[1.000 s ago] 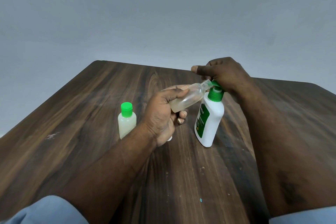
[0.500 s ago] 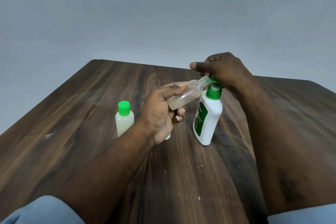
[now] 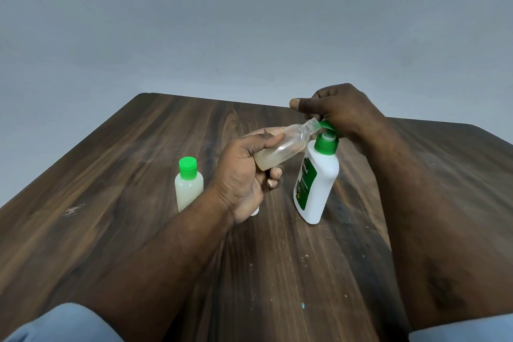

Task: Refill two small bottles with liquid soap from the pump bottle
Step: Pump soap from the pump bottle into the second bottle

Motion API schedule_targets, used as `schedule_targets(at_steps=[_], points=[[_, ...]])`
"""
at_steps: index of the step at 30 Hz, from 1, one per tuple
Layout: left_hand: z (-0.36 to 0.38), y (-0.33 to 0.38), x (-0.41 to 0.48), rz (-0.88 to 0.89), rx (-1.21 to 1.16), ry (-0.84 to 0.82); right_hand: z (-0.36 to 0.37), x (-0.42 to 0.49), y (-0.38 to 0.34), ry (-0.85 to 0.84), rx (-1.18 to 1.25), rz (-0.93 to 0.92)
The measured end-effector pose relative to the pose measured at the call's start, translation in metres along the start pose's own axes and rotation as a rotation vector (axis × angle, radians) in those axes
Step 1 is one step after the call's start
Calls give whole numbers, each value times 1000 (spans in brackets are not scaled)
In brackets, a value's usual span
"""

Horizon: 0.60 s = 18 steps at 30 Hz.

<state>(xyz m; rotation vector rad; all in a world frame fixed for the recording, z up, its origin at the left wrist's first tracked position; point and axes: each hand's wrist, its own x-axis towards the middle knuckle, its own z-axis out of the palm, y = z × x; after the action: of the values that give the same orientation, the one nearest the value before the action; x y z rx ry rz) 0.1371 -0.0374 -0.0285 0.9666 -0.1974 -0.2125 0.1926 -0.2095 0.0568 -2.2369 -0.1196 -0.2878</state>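
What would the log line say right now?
left hand: holds open bottle at spout | right hand: grips pump | capped bottle: on table

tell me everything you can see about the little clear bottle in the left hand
The small clear bottle looks like see-through plastic, with rounded shoulders and a narrow neck, uncapped. It is held in the air, tilted nearly onto its side, mouth pointing up and right. Pale yellowish liquid pools in its lower end; the rest looks empty. The left hand grips its base end, thumb on top, fingers curled beneath. Its open mouth meets the green spout of the pump bottle.
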Motion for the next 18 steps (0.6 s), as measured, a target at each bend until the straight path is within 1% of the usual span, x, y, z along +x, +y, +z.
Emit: schedule_targets(at_steps=[8,18], points=[[-3,-3,2,22,9,3,2,1,4,-52,55,39],[-1,0,0,4,8,-31,-2,1,2,0,65,-5]])
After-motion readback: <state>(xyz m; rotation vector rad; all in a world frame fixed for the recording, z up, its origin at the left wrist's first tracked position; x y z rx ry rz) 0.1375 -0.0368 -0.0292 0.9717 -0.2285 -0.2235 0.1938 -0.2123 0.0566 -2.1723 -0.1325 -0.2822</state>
